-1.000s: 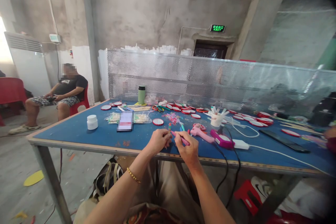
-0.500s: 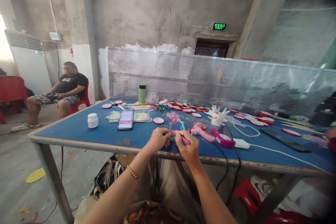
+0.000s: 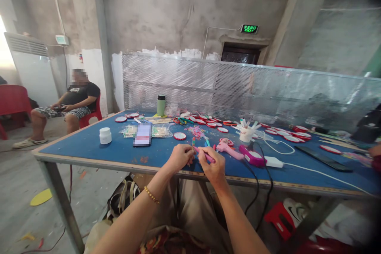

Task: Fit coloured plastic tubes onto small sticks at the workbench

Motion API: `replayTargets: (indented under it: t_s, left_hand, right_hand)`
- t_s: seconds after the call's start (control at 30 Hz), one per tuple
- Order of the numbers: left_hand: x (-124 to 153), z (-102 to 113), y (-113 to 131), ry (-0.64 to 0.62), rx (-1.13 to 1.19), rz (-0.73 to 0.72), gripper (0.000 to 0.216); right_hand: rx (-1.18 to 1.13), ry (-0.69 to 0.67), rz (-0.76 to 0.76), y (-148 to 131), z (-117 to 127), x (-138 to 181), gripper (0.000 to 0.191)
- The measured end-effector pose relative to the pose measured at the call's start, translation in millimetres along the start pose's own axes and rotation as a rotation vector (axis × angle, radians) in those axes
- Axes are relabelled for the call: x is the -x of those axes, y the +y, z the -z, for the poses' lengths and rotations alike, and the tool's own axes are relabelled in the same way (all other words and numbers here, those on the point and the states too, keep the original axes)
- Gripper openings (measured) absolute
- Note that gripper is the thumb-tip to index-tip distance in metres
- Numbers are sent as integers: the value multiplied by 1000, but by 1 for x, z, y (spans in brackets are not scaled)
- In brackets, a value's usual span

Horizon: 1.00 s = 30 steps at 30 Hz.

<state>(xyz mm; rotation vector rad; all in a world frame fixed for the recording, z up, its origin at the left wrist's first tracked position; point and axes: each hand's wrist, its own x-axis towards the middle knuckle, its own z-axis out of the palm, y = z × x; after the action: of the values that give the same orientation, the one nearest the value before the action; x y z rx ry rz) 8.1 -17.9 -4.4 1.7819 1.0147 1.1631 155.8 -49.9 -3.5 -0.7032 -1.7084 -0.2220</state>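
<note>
Near the table's front edge, my left hand point(image 3: 182, 155) pinches a short upright stick with orange and green bands point(image 3: 193, 141). My right hand point(image 3: 213, 164) is closed round a pink pen-like tool point(image 3: 209, 158), whose tip points left at the stick, close to my left fingers. Whether the tip touches the stick I cannot tell. Just beyond my hands lies a pile of small colourful bits point(image 3: 196, 131). A pink glue-gun-shaped tool point(image 3: 230, 151) rests to the right of my right hand.
On the blue table point(image 3: 119, 154) are a white jar point(image 3: 105, 136), a phone point(image 3: 143, 135), a green bottle point(image 3: 161, 106), several red-rimmed discs point(image 3: 179, 136), a white cup of sticks point(image 3: 245, 135) and a purple box with cables point(image 3: 252, 156). A person point(image 3: 80, 95) sits at the left.
Almost nothing differs. Both hands keep their places and their hold; the camera view has shifted very slightly.
</note>
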Motion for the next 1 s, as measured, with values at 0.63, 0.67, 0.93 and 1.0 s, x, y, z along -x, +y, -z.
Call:
replayTargets:
  t_s: [0.63, 0.67, 0.93, 1.0]
  left_hand:
    - [-1, -1, -3, -7, 22, 2, 22]
    - [-1, 0, -3, -7, 23, -4, 22]
    - [-1, -2, -2, 6, 27, -23, 20]
    - [-2, -2, -3, 5, 36, -14, 19]
  right_hand:
    - [5, 10, 7, 1, 0, 0, 17]
    - [4, 9, 2, 1, 0, 0, 17]
    - [12, 17, 5, 5, 0, 2, 16]
    - [18, 19, 6, 6, 0, 2, 16]
